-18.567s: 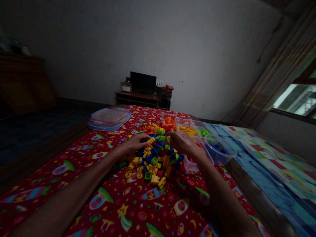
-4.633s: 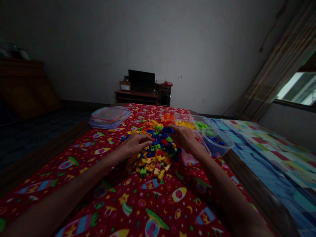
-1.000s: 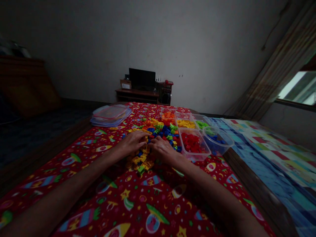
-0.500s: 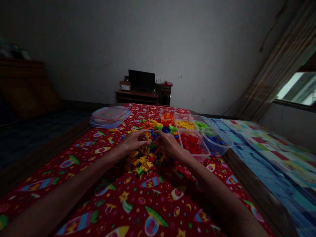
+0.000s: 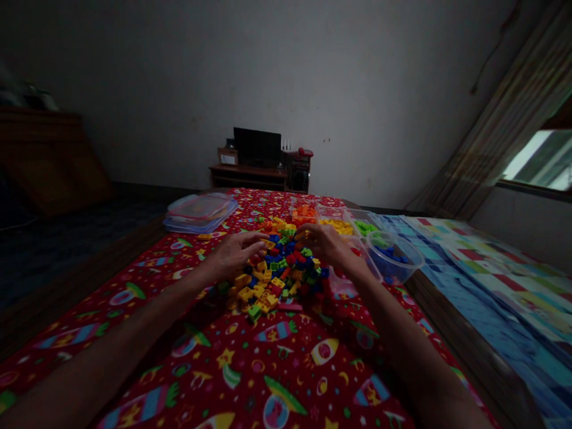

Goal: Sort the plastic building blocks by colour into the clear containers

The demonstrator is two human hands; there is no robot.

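Observation:
A heap of mixed toy building bricks point(image 5: 272, 271), yellow, blue, red and green, lies on the red patterned tablecloth point(image 5: 286, 351). My left hand point(image 5: 235, 253) is over the heap's left edge, its thumb and fingers apart and nothing visible between them. On the other side, my right hand point(image 5: 326, 243) is above the heap's right part, close to the clear tubs. Its fingers are bent and drawn together; whatever they hold, if anything, is too small and dark to tell. My right hand and wrist partly cover the tub of red bricks point(image 5: 342, 286).
Beyond my right hand stand clear tubs of orange bricks point(image 5: 304, 211), yellow bricks point(image 5: 337, 227) and green bricks point(image 5: 365, 227). A round tub point(image 5: 397, 268) holds blue bricks. Stacked clear lids point(image 5: 201, 211) lie at the table's far left. A bed point(image 5: 482, 286) adjoins on the right.
My right hand has lifted from the middle of the heap and moved right, uncovering blue, red and green bricks. My left hand has drawn back slightly leftward.

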